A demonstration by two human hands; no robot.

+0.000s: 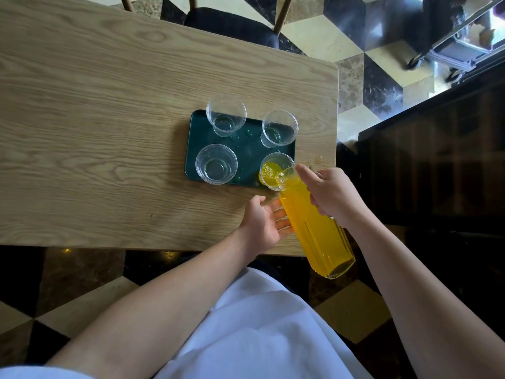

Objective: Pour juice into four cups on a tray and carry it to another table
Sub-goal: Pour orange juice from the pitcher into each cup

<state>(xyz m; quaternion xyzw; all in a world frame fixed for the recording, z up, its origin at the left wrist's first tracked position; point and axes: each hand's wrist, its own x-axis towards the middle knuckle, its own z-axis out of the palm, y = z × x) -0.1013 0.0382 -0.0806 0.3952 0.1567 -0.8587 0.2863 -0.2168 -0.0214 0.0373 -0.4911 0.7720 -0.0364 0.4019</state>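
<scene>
A dark green tray (247, 151) lies on the wooden table (109, 127) near its right end. On it stand clear plastic cups. The far left cup (226, 114), far right cup (279, 128) and near left cup (216, 164) hold no juice. The near right cup (274, 170) has orange juice running into it. A ribbed glass jug (314, 228) full of orange juice is tilted with its mouth over that cup. My right hand (334, 192) grips the jug's upper part. My left hand (266, 220) supports the jug's side from below with fingers spread.
Drops of liquid lie on the tray between the cups, and a small spill (318, 160) marks the table right of the tray. A dark-seated chair (232, 26) stands at the table's far side. A dark counter (437, 160) runs close on the right.
</scene>
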